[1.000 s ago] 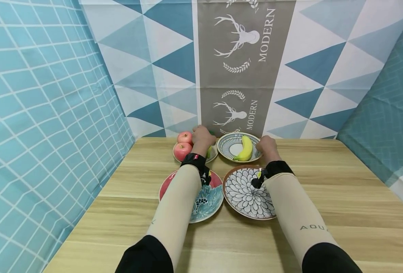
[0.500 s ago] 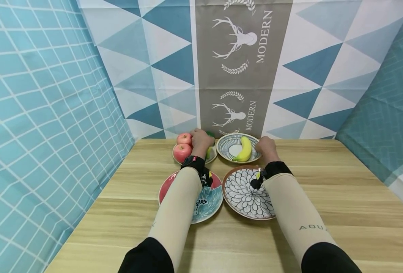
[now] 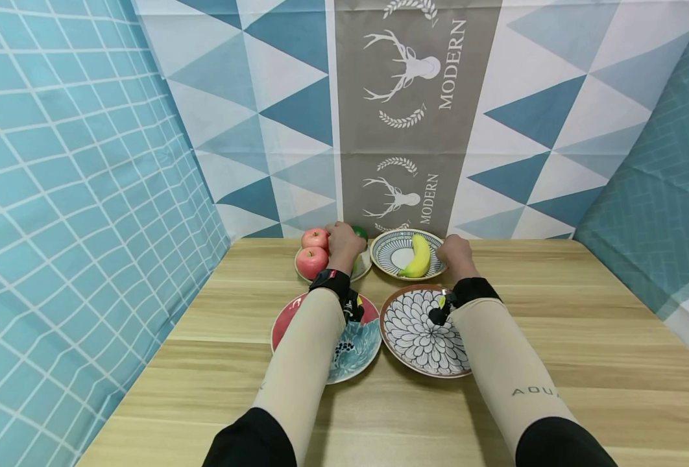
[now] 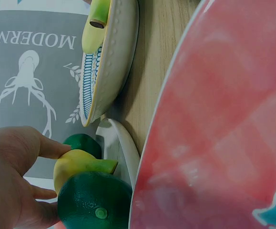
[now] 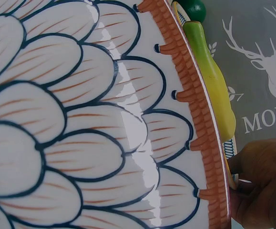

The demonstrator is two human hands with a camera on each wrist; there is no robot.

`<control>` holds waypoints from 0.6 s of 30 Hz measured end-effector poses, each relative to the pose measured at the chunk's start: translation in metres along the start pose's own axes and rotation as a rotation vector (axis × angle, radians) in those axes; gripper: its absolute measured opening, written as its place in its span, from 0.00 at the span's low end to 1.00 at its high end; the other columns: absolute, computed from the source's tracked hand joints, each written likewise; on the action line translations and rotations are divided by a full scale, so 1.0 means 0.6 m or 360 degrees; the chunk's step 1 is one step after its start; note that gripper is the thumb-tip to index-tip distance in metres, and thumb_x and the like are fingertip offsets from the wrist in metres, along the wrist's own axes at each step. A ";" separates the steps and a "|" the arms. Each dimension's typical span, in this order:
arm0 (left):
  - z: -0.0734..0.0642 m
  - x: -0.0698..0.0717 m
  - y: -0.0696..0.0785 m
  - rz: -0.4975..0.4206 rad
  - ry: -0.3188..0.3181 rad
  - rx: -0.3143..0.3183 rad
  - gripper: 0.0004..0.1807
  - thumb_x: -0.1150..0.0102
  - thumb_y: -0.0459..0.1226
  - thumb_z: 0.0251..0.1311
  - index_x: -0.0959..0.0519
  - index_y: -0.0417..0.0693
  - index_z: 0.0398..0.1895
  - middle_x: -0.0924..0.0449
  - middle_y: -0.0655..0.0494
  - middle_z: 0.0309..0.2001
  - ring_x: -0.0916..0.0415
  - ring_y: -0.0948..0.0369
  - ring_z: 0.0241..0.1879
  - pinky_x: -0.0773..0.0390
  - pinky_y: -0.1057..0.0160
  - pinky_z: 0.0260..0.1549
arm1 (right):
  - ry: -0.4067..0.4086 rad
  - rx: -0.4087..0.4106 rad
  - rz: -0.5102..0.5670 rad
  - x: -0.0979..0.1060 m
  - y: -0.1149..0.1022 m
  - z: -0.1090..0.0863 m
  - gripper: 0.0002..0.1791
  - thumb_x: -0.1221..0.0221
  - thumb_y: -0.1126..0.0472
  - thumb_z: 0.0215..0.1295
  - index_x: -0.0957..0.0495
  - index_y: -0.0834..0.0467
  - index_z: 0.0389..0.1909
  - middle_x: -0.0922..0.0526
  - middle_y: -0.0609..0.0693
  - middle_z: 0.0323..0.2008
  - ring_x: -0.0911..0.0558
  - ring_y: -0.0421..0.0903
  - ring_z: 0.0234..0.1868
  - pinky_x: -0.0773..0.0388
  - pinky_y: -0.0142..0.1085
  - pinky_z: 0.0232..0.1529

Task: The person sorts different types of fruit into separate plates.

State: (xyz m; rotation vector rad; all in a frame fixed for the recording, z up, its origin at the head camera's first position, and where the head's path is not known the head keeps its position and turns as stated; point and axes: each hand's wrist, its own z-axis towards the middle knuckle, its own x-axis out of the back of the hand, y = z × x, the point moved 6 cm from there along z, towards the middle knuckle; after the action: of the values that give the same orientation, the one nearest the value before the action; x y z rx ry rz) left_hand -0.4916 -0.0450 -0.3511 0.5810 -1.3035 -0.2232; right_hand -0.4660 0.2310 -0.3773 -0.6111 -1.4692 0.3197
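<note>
Evidently, the left hand (image 4: 4,179), half-closed, pinched a yellow, green-stemmed fruit (image 4: 70,167) between glossy dark-green round fruits (image 4: 87,205) over a small whitish plate (image 4: 123,148); the right hand (image 5: 264,183) tightly gripped a blue-and-white patterned ceramic plate's (image 3: 388,251) rim. Keeping clear of neighbouring fruits seemed wise.

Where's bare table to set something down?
Table: left of red-blue plate, right of right sleeve, and between it and left sleeve, nearer than flower plate. Crowded: back edge, with fruit plate, banana plate, left hand and right hand.

Head view forward-down (wrist views closer)
</note>
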 end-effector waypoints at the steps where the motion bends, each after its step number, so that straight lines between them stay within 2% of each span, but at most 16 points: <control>1: 0.001 0.001 0.001 0.0003 0.0000 -0.0004 0.34 0.35 0.44 0.49 0.33 0.33 0.55 0.35 0.36 0.53 0.22 0.45 0.42 0.19 0.54 0.37 | -0.0001 -0.0011 0.0009 0.000 0.001 0.000 0.13 0.49 0.67 0.63 0.25 0.72 0.44 0.23 0.66 0.38 0.23 0.58 0.36 0.24 0.44 0.36; 5: 0.003 0.006 0.006 -0.0005 0.0000 -0.0046 0.33 0.37 0.44 0.51 0.34 0.34 0.57 0.35 0.38 0.54 0.23 0.46 0.43 0.20 0.54 0.41 | -0.0017 -0.0031 0.0032 -0.002 0.004 0.002 0.14 0.48 0.67 0.63 0.25 0.73 0.45 0.22 0.66 0.39 0.23 0.58 0.37 0.23 0.43 0.36; 10: 0.001 0.024 0.024 -0.0069 -0.0004 -0.0162 0.35 0.37 0.42 0.51 0.35 0.34 0.60 0.36 0.39 0.56 0.25 0.46 0.46 0.22 0.53 0.43 | -0.0003 -0.0029 0.0042 -0.003 0.009 0.007 0.14 0.48 0.67 0.62 0.25 0.72 0.44 0.23 0.66 0.39 0.23 0.57 0.37 0.24 0.43 0.35; 15: 0.002 0.040 0.036 0.0005 -0.0043 -0.0222 0.37 0.37 0.44 0.52 0.36 0.35 0.62 0.36 0.40 0.55 0.26 0.46 0.49 0.23 0.53 0.45 | 0.0001 -0.0008 0.0067 -0.004 0.009 0.008 0.14 0.48 0.68 0.61 0.25 0.72 0.44 0.22 0.66 0.38 0.23 0.58 0.36 0.24 0.43 0.35; 18: 0.000 0.046 0.040 0.0066 -0.0079 -0.0298 0.34 0.38 0.43 0.52 0.35 0.35 0.60 0.35 0.40 0.54 0.26 0.46 0.49 0.23 0.53 0.46 | 0.0003 -0.0005 0.0075 -0.003 0.009 0.005 0.14 0.48 0.68 0.62 0.25 0.72 0.45 0.22 0.66 0.38 0.23 0.57 0.36 0.24 0.43 0.35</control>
State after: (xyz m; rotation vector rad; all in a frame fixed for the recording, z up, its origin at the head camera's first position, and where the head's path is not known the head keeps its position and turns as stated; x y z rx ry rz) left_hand -0.4881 -0.0380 -0.3154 0.3913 -1.3244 -0.3233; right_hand -0.4685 0.2348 -0.3818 -0.6494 -1.4551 0.3534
